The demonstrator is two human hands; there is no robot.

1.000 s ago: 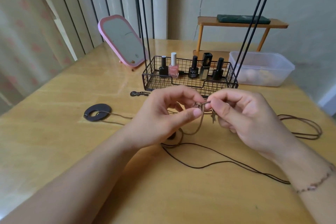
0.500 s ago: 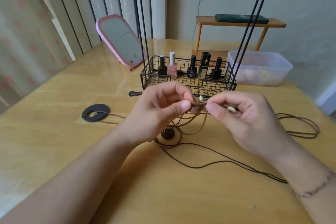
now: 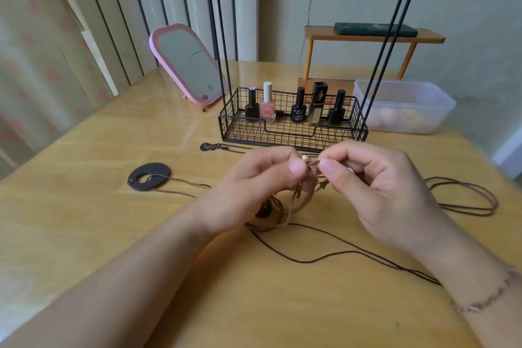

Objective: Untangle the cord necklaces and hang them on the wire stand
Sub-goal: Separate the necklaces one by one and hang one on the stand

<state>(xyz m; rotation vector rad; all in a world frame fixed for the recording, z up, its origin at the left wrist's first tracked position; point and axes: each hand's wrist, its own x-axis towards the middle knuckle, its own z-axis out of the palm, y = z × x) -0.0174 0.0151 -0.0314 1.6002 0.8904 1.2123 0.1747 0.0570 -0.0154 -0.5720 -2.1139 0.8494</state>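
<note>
A glossy yellow wooden counter (image 3: 84,234) stands against a pale wall, with striped curtains at the left. Above it, the left hand (image 3: 254,186) and right hand (image 3: 375,192) meet, fingers of both pinching a knot of tangled brown cord necklaces (image 3: 306,178) whose loops trail down onto the counter. Behind stands the black wire stand (image 3: 293,133), its basket holding five bottles: one pink nail polish (image 3: 267,106), three black, and one gold tube lettered "vdivy" as far as can be read. One pink mirror (image 3: 187,63), one clear tub (image 3: 404,106) and one dark ring pendant (image 3: 149,176) sit nearby.
</note>
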